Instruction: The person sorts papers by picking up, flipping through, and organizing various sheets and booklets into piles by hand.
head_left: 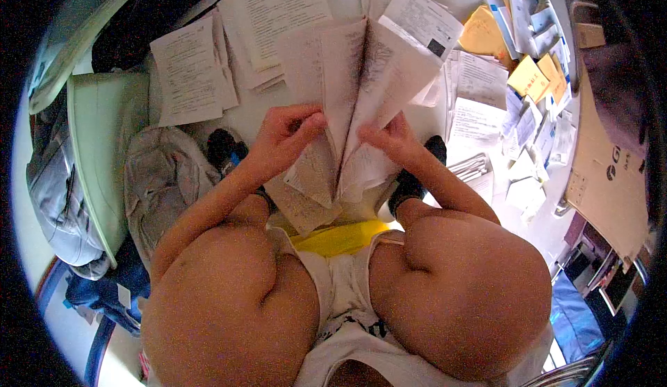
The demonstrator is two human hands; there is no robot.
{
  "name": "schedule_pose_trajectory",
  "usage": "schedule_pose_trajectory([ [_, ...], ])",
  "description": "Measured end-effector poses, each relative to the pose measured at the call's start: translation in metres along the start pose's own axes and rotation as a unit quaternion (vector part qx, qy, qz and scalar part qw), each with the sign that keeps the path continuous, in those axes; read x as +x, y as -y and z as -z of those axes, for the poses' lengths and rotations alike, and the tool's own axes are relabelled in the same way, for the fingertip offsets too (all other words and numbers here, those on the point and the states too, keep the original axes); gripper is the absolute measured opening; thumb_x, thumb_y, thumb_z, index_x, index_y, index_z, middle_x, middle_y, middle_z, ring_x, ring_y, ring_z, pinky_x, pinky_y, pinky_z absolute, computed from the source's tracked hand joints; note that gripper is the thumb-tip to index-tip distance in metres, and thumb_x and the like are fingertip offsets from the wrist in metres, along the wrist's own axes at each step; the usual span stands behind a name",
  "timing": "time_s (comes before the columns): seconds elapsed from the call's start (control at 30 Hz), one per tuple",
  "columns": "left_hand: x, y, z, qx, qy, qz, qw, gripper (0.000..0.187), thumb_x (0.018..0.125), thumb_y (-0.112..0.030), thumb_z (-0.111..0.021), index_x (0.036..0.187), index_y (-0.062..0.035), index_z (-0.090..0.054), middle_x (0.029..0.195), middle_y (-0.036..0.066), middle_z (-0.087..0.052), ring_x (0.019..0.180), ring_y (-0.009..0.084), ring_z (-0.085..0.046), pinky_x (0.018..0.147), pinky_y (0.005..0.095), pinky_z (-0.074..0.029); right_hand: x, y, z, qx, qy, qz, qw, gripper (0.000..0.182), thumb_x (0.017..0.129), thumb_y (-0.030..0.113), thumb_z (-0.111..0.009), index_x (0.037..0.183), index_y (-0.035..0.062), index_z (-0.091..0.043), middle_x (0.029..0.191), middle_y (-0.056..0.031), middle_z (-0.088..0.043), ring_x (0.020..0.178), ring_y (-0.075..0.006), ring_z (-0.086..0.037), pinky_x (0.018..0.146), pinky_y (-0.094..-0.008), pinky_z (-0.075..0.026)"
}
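Between my knees, a folded bundle of printed papers (344, 88) stands partly open, its sheets spreading apart at the top. My left hand (293, 133) pinches the left side of the bundle, thumb toward the fold. On the right side, my right hand (390, 137) grips the sheets with thumb and fingers. One sheet with a dark square print (425, 22) sticks out at the upper right of the bundle. Beneath it lie more loose papers (313, 171) and a brown sheet (299, 206).
Printed sheets (191, 71) lie at the upper left, with a stack (281, 12) beside them. Yellow envelopes (528, 78) and a heap of papers spread along the right. A cardboard box (611, 165) stands far right; a grey cloth bag (167, 175) lies left.
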State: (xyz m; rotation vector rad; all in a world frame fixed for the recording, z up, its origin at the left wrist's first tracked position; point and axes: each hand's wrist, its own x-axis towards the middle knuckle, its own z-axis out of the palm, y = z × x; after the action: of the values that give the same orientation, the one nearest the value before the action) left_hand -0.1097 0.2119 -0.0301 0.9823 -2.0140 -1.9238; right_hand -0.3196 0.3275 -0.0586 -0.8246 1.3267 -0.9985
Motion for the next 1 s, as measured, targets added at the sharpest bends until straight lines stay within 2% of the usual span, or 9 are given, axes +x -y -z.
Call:
schedule_pose_trajectory([
  [0.1, -0.002, 0.0, -0.006, -0.073, -0.046, 0.032, 0.996, 0.032, 0.098, -0.026, -0.052, 0.092, 0.0036, -0.061, 0.073, -0.006, -0.051, 0.071, 0.0054, -0.043, 0.06, 0.0243, -0.039, 0.0, -0.083, 0.035, -0.175, 0.019, 0.075, 0.982, 0.044, 0.083, 0.013, -0.066, 0.124, 0.003, -0.052, 0.119, -0.014, -0.06, 0.106, -0.0297, -0.059, 0.094, -0.0428, -0.045],
  [0.17, -0.001, 0.004, -0.002, -0.049, -0.036, 0.028, 0.998, 0.032, 0.099, -0.026, -0.052, 0.093, 0.0033, -0.062, 0.074, -0.006, -0.052, 0.071, 0.0053, -0.043, 0.06, 0.0239, -0.039, -0.008, -0.173, 0.071, -0.555, 0.025, 0.213, 0.804, 0.045, 0.08, 0.007, -0.067, 0.121, -0.0004, -0.052, 0.123, -0.0141, -0.058, 0.108, -0.0317, -0.058, 0.098, -0.0428, -0.044],
  [0.23, -0.003, 0.011, 0.002, -0.025, -0.025, 0.023, 0.999, 0.032, 0.099, -0.027, -0.052, 0.095, 0.0031, -0.063, 0.075, -0.006, -0.053, 0.071, 0.0051, -0.044, 0.061, 0.0236, -0.04, -0.004, -0.174, 0.061, -0.499, -0.011, 0.156, 0.853, 0.043, 0.081, 0.006, -0.063, 0.122, 0.0003, -0.052, 0.122, -0.0138, -0.059, 0.109, -0.0322, -0.059, 0.099, -0.0437, -0.044],
  [0.27, -0.002, 0.017, 0.003, -0.029, -0.032, 0.033, 0.999, 0.032, 0.099, -0.027, -0.052, 0.096, 0.003, -0.064, 0.076, -0.006, -0.054, 0.071, 0.0051, -0.045, 0.062, 0.023, -0.04, 0.005, -0.178, 0.045, -0.277, -0.033, 0.122, 0.953, 0.043, 0.077, 0.002, -0.067, 0.118, 0.0035, -0.053, 0.112, -0.0148, -0.059, 0.099, -0.0331, -0.058, 0.088, -0.0422, -0.046],
  [0.33, 0.0, 0.024, 0.001, -0.033, -0.036, 0.039, 0.998, 0.032, 0.098, -0.027, -0.052, 0.098, 0.0029, -0.065, 0.077, -0.006, -0.055, 0.071, 0.0051, -0.045, 0.063, 0.0225, -0.041, 0.014, -0.187, 0.036, -0.04, -0.057, 0.082, 0.994, 0.044, 0.073, -0.002, -0.07, 0.114, 0.0068, -0.053, 0.102, -0.0159, -0.059, 0.089, -0.034, -0.058, 0.078, -0.0407, -0.047],
  [0.63, 0.0, 0.025, -0.002, -0.161, -0.047, 0.027, 0.985, 0.027, 0.096, -0.02, -0.057, 0.109, 0.0025, -0.065, 0.081, -0.004, -0.059, 0.073, 0.004, -0.05, 0.064, 0.0217, -0.042, 0.01, -0.143, 0.017, 0.072, -0.068, 0.068, 0.993, 0.048, 0.072, -0.003, -0.074, 0.114, 0.0059, -0.053, 0.102, -0.0146, -0.059, 0.098, -0.0324, -0.059, 0.083, -0.0421, -0.048],
  [0.73, 0.0, 0.013, 0.002, -0.097, -0.048, 0.022, 0.994, 0.028, 0.096, -0.02, -0.058, 0.11, 0.0032, -0.065, 0.083, -0.004, -0.061, 0.073, 0.0043, -0.05, 0.063, 0.022, -0.043, 0.013, -0.107, 0.009, 0.296, -0.104, -0.054, 0.948, 0.044, 0.078, 0.003, -0.072, 0.118, 0.0049, -0.053, 0.107, -0.0144, -0.06, 0.103, -0.0299, -0.059, 0.088, -0.0418, -0.048],
  [0.9, 0.001, 0.048, 0.0, -0.118, -0.051, 0.027, 0.991, 0.029, 0.09, -0.022, -0.065, 0.104, 0.0034, -0.065, 0.087, 0.0, -0.064, 0.072, 0.0079, -0.054, 0.064, 0.0249, -0.046, 0.015, 0.0, -0.005, 0.058, 0.13, 0.098, 0.985, 0.043, 0.088, 0.022, -0.067, 0.123, 0.0062, -0.049, 0.112, -0.0105, -0.058, 0.102, -0.0234, -0.057, 0.087, -0.0398, -0.048],
  [1.0, 0.007, 0.026, -0.007, -0.111, -0.072, 0.047, 0.99, 0.027, 0.089, -0.02, -0.066, 0.102, 0.0028, -0.064, 0.088, 0.002, -0.066, 0.075, 0.0104, -0.057, 0.067, 0.0266, -0.048, 0.02, 0.013, -0.004, -0.06, 0.16, 0.117, 0.978, 0.048, 0.089, 0.032, -0.064, 0.123, 0.0022, -0.048, 0.111, -0.0103, -0.056, 0.103, -0.0205, -0.055, 0.088, -0.0335, -0.045],
])
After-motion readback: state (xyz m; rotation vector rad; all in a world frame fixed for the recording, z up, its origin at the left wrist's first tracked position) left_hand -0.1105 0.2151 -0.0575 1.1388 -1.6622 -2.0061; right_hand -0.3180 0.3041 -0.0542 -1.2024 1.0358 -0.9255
